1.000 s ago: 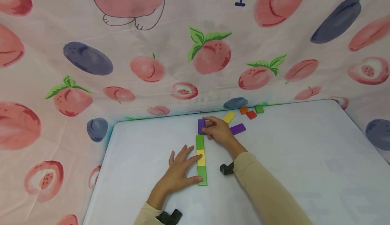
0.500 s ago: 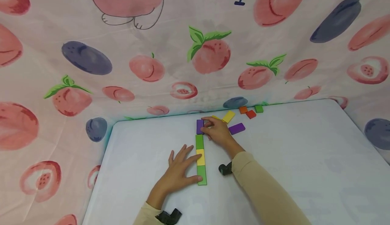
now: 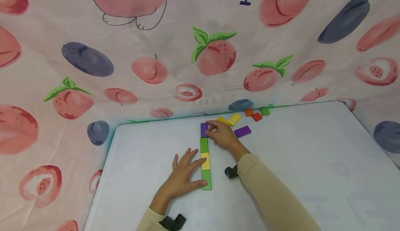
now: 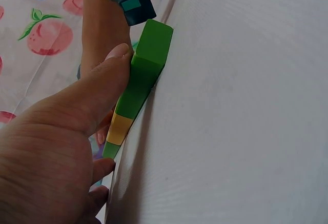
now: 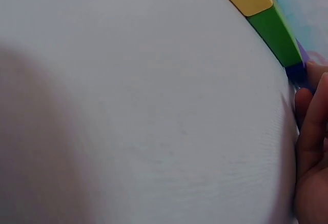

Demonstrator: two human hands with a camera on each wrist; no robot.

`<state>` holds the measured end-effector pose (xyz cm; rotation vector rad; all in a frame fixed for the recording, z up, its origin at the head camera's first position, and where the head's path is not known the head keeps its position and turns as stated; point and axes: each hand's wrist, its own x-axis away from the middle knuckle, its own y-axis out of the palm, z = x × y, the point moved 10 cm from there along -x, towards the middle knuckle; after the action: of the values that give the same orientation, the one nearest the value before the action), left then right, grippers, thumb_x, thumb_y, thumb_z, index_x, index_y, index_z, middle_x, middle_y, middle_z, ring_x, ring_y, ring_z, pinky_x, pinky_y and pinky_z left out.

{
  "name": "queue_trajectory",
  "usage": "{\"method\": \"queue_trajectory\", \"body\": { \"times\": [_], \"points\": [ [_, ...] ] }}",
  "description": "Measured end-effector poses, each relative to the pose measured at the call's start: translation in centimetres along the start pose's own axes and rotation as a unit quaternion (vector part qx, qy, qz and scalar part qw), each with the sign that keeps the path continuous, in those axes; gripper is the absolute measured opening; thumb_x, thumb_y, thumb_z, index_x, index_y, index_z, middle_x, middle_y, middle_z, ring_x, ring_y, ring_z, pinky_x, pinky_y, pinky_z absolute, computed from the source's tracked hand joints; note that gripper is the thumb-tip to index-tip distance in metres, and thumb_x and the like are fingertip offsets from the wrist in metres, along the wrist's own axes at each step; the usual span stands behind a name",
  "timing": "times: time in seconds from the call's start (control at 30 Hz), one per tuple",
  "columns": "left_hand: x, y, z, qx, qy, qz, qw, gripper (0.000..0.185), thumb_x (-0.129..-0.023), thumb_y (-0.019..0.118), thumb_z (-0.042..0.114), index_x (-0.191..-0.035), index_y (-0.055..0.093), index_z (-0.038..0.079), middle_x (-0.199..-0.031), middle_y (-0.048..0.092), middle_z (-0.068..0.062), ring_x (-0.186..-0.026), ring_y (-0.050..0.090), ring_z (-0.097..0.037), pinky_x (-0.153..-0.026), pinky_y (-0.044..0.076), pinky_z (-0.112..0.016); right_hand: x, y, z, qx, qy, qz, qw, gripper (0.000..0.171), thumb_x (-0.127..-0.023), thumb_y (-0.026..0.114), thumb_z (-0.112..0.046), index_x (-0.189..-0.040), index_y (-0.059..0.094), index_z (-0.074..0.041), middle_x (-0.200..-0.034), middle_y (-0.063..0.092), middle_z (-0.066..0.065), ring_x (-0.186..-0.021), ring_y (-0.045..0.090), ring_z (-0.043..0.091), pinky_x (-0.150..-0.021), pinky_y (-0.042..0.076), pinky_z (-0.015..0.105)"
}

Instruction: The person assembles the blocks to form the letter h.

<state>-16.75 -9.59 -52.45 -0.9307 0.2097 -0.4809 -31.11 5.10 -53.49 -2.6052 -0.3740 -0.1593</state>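
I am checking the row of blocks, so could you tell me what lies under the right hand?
Under the right hand lies the purple block, at the far end of the row. Only its left part shows; the fingers cover the rest. The table lies beneath.

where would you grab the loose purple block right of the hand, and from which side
The loose purple block lies flat on the table, apart from the yellow blocks, with its long sides free. Probably best to come from above and pinch across its two long edges near the middle; it sits too low for a side approach.
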Motion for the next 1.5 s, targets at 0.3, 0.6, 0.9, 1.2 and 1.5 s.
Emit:
{"method": "queue_trajectory", "body": {
  "times": [0.3, 0.6, 0.9, 1.2, 1.5],
  "points": [
    [0.00, 0.03, -0.08, -0.004, -0.001, -0.003, 1.0000, 0.075, -0.085, 0.072, 0.065, -0.151, 0.051, 0.034, -0.170, 0.025, -0.003, -0.161, 0.008, -0.029, -0.120, -0.004, -0.069, -0.01, 0.20, -0.03, 0.021, -0.001, -0.031, 0.999, 0.051, -0.101, 0.066, -0.030, -0.149, 0.054, -0.022, -0.111, 0.062, 0.004, -0.056, 0.060, 0.015, -0.061, 0.056, 0.030],
    [-0.04, 0.12, -0.06, -0.004, -0.006, -0.005, 1.0000, 0.075, -0.085, 0.072, 0.064, -0.150, 0.051, 0.034, -0.170, 0.026, -0.003, -0.160, 0.009, -0.030, -0.120, -0.004, -0.070, 0.06, 0.15, 0.01, 0.015, -0.004, -0.037, 0.999, 0.051, -0.098, 0.070, -0.020, -0.147, 0.056, -0.019, -0.113, 0.062, 0.005, -0.059, 0.060, 0.015, -0.063, 0.056, 0.028],
    [-0.07, 0.13, -0.12, -0.004, -0.005, -0.003, 1.0000, 0.075, -0.085, 0.072, 0.064, -0.150, 0.052, 0.033, -0.169, 0.027, -0.003, -0.160, 0.010, -0.031, -0.120, -0.003, -0.070, 0.06, 0.11, 0.07, 0.010, -0.010, -0.034, 0.999, 0.050, -0.097, 0.072, -0.021, -0.145, 0.059, -0.019, -0.112, 0.063, 0.005, -0.059, 0.061, 0.015, -0.063, 0.057, 0.029],
    [-0.06, 0.23, -0.17, -0.005, -0.004, -0.005, 1.0000, 0.075, -0.085, 0.072, 0.064, -0.150, 0.051, 0.034, -0.170, 0.027, -0.003, -0.160, 0.009, -0.031, -0.119, -0.003, -0.070, 0.09, 0.18, 0.02, 0.018, -0.014, -0.034, 0.999, 0.049, -0.096, 0.072, -0.022, -0.144, 0.059, -0.019, -0.112, 0.062, 0.005, -0.059, 0.061, 0.015, -0.063, 0.057, 0.028],
    [-0.08, 0.30, -0.27, -0.006, -0.007, -0.009, 0.9999, 0.075, -0.086, 0.071, 0.064, -0.151, 0.050, 0.034, -0.170, 0.026, -0.003, -0.161, 0.008, -0.030, -0.119, -0.003, -0.070, -0.13, 0.19, 0.13, 0.017, -0.016, -0.041, 0.999, 0.050, -0.096, 0.073, -0.023, -0.144, 0.059, -0.019, -0.112, 0.063, 0.005, -0.059, 0.062, 0.016, -0.064, 0.057, 0.029]
  ]
}}
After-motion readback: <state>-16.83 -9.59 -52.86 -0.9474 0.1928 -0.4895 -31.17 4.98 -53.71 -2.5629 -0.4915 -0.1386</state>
